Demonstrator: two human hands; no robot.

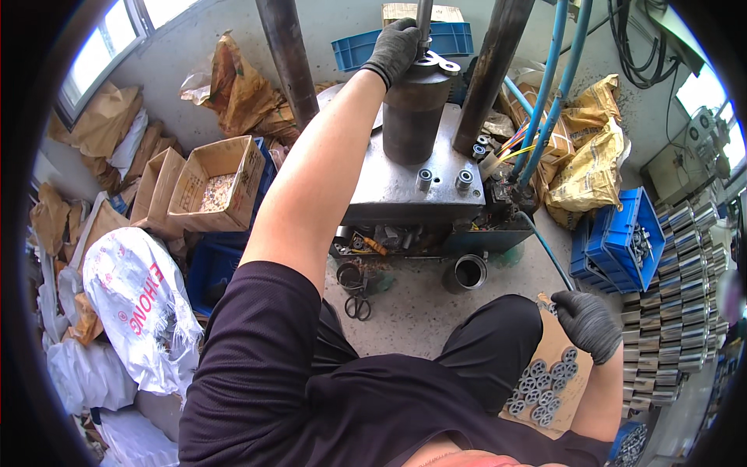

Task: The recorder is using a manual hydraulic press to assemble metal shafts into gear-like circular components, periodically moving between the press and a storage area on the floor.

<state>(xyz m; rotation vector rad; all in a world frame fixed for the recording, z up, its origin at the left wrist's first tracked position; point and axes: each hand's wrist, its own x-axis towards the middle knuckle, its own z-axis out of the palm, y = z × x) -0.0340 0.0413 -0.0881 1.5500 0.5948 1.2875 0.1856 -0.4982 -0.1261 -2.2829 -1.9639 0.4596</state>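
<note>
My left hand [394, 51], in a grey glove, reaches up to the top of a dark steel cylinder [415, 121]. Its fingers are curled close beside an upright metal rod [424, 19]; what they hold is hidden. Flat silver rings [445, 65] lie on the cylinder's top, right of that hand. The cylinder stands on a press's metal table [366, 175], where small ribbed metal sleeves [464, 180] stand upright near the front edge. Low on the right, my gloved right hand [590, 323] is closed around the end of a thin slanting lever [548, 251].
Dark columns [286, 58] and blue hoses [554, 93] flank the cylinder. Scissors [358, 305] and a metal can [467, 274] are on the floor. Round spoked parts [545, 385] lie on cardboard beside my knee. Blue crates [622, 241], stacked metal tubes [669, 311] and an open carton [218, 183] surround me.
</note>
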